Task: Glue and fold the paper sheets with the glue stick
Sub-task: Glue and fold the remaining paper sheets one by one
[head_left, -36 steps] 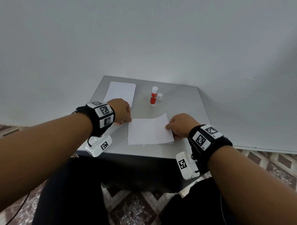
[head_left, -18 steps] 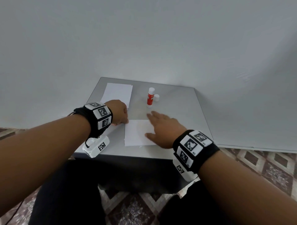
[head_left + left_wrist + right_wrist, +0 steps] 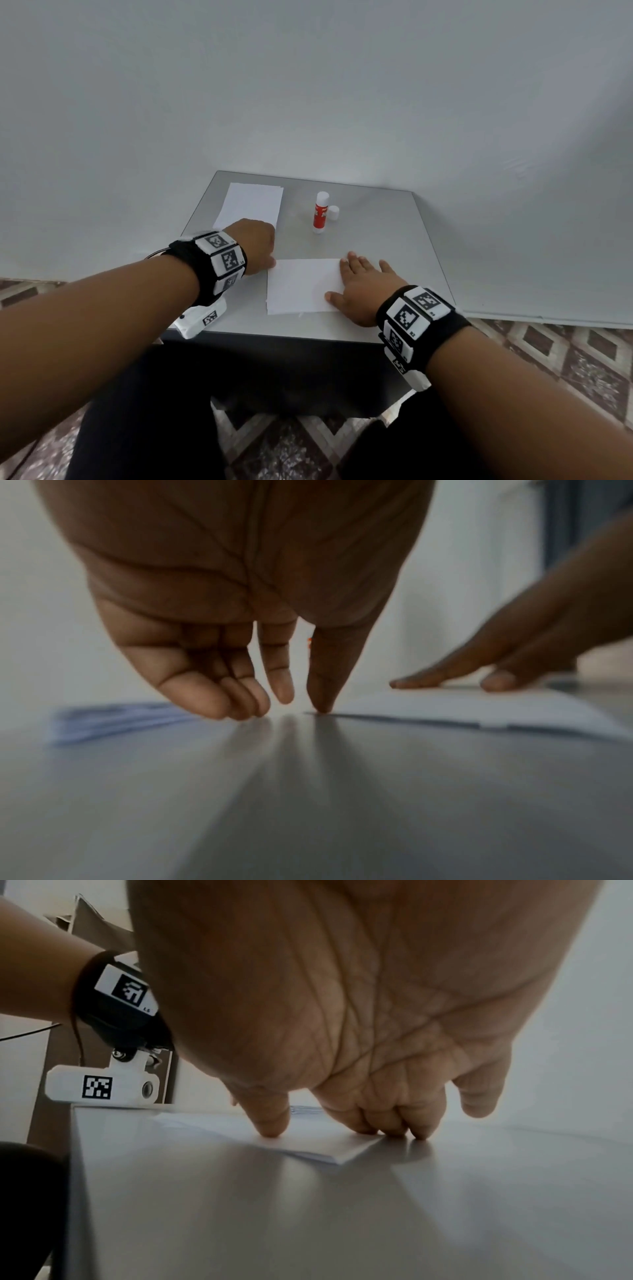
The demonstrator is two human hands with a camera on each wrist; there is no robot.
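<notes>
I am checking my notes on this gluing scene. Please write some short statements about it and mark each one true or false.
1. The right hand lies flat on the folded paper. True.
2. The glue stick is held in the left hand. False: it stands alone on the table.
3. The cap sits beside the glue stick. True.
4. The paper stack lies at the table's right side. False: it lies at the far left.

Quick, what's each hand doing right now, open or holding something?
Left hand: open, thumb tip pinning the folded paper's left edge.
Right hand: open, flat fingers pressing the paper's right edge.
</notes>
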